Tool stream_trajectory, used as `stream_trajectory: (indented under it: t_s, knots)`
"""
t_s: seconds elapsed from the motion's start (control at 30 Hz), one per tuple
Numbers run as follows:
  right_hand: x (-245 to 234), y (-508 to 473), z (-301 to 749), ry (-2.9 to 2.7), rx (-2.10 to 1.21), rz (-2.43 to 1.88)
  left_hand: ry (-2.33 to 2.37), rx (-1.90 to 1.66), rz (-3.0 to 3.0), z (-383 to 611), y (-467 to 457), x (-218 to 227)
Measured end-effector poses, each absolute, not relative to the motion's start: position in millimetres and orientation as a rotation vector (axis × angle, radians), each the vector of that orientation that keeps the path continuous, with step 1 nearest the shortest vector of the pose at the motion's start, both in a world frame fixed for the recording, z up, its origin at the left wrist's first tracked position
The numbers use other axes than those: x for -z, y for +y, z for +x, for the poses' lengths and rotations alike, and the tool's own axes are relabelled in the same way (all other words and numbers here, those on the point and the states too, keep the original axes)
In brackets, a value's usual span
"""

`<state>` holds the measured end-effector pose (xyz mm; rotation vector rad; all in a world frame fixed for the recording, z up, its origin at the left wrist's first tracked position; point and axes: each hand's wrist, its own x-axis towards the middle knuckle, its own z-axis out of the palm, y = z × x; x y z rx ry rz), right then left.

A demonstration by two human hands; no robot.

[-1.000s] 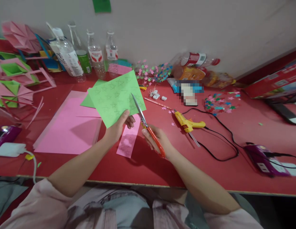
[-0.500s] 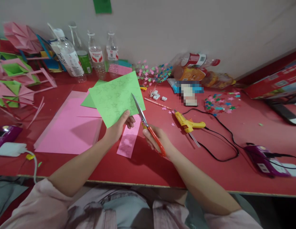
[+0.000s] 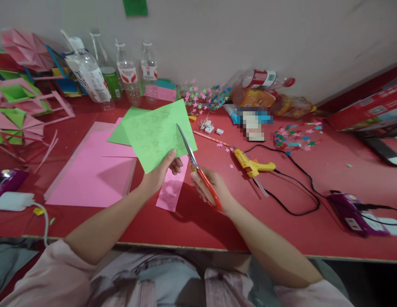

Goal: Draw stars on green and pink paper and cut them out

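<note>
My left hand (image 3: 163, 170) pinches the lower edge of a green sheet of paper (image 3: 153, 138), held up off the table and marked with several drawn star outlines. In my right hand (image 3: 209, 185) is a pair of scissors (image 3: 205, 181) with orange-red handles, my fingers wrapped round the grips. Its blades point up and to the left, with the tip over the right part of the green sheet; whether they pass through the paper I cannot tell. A pink paper strip (image 3: 169, 194), also with drawn marks, lies on the table beneath my hands.
Pink sheets (image 3: 89, 175) lie stacked at the left. Several plastic bottles (image 3: 128, 81) stand by the wall. Right of the scissors lies a yellow glue gun (image 3: 252, 164) with a black cord. Small paper stars (image 3: 205, 96) are heaped behind, and more fill a second pile (image 3: 297, 137).
The green sheet has shifted slightly right and down and turned a little against the scissors. Both hands stay in nearly the same place. The view has moved slightly.
</note>
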<state>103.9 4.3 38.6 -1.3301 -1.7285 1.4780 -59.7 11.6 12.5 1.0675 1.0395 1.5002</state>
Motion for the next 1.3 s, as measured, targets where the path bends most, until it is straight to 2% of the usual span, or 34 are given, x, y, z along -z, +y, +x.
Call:
stream_trajectory:
  t_s: [1.3]
  knots:
    - [-45,12,111,-1.739,-1.444,-1.305,1.033,-1.363,1.125,-58,9,-10]
